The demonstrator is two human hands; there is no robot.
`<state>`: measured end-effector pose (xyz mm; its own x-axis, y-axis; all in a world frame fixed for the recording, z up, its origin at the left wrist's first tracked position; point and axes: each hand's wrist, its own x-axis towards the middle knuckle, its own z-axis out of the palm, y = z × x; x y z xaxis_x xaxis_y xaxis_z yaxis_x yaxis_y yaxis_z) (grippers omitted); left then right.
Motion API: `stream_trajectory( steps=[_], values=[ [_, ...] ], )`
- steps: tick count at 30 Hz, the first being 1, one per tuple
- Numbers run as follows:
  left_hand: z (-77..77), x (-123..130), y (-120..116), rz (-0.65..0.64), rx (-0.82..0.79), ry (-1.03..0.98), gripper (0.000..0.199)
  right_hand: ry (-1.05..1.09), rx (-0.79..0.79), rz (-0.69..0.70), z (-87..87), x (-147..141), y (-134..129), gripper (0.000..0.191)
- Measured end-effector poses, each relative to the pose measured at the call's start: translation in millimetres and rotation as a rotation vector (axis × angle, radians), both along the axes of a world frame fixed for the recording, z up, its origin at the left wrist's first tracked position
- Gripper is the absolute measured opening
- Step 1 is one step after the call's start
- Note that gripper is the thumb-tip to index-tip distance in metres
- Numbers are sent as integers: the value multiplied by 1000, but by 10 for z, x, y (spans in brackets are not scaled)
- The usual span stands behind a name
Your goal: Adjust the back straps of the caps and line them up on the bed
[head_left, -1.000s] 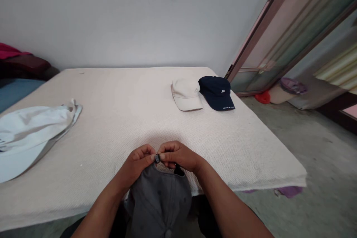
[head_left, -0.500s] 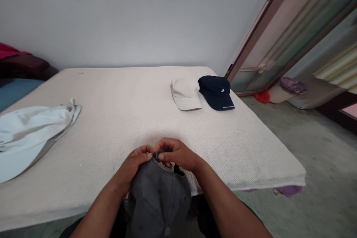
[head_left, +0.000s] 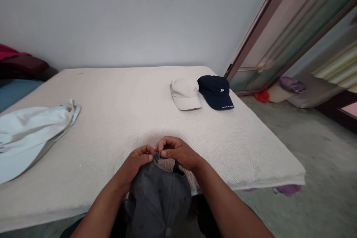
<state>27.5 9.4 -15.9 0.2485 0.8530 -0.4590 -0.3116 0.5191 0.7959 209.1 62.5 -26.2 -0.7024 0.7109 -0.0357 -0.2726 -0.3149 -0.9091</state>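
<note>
A dark grey cap (head_left: 161,197) hangs at the front edge of the bed-like surface, its back opening and strap toward the far side. My left hand (head_left: 138,160) pinches the left end of the strap (head_left: 157,155) where it meets the cap. Thumb and fingers of my right hand (head_left: 180,152) are closed on the same strap just to the right, close against the left fingertips. The cap's brim is out of sight.
A cream cap (head_left: 185,93) and a navy cap (head_left: 214,92) sit side by side toward the back right. At the left lies a pale blue-white cap (head_left: 25,130). All rest on a white textured cover (head_left: 111,119). Behind is a wall (head_left: 125,22); a bin (head_left: 290,87) stands right.
My right thumb and fingers have closed in on the strap, and the back opening shows more clearly. The other caps have not moved.
</note>
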Motion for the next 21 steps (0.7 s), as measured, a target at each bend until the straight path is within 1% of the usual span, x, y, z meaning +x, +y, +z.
stream_trajectory(
  steps=[4, 7, 13, 18, 21],
  values=[
    [-39, -13, -6, -5, -43, -18, 13, 99, -77, -7, -8, -20, -6, 16],
    [-47, -3, -14, 2, -48, -15, 15, 71, -97, -7, -16, -21, -16, 15],
    [1, 40, -22, 23, -33, 25, 17, 12, -54, -25, -7, -21, -20, 13],
    [8, 46, -7, 31, -22, 28, 15, 51, -26, -123, 13, -31, -8, 9],
    [11, 50, -12, 40, -28, 34, 15, 30, -5, -128, -3, -30, 5, 10]
  ],
)
